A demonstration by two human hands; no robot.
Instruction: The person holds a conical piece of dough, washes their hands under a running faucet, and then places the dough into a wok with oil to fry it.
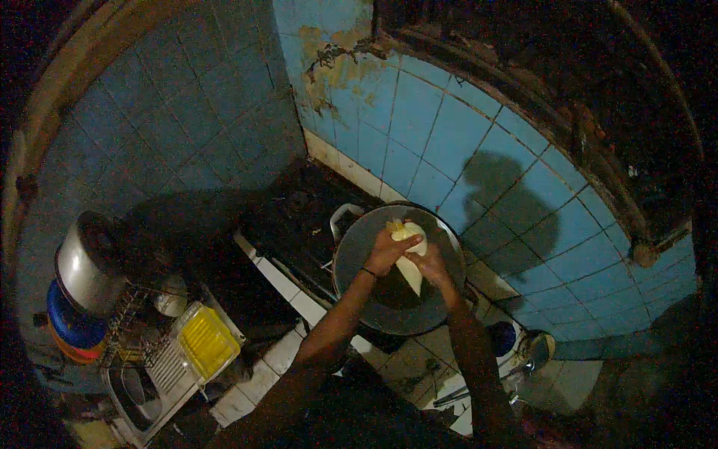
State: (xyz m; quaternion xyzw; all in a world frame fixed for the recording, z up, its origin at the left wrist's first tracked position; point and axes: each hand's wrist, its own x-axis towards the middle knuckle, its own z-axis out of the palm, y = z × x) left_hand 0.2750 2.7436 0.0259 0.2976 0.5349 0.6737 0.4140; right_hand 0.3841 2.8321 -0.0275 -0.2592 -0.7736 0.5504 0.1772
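Observation:
My left hand (385,254) grips a cream-coloured, cone-shaped bag (412,281) near its bunched top, thumb across it. Wrapped around the bag from the right, a little lower, is my right hand (428,266). The bag's pointed end hangs downward over a large round dark pan (360,282) with handles at its sides. Inside the pan is dark liquid; whether anything leaves the bag's tip I cannot tell. A dark band circles my left wrist.
The pan stands by a dark stove (292,206) against blue tiled walls (404,127). Left are stacked pots (93,262), a wire rack (134,322) and a drainboard (168,359) with a yellow tray (209,340). Utensils and dishes (535,348) lie at right on the tiled counter.

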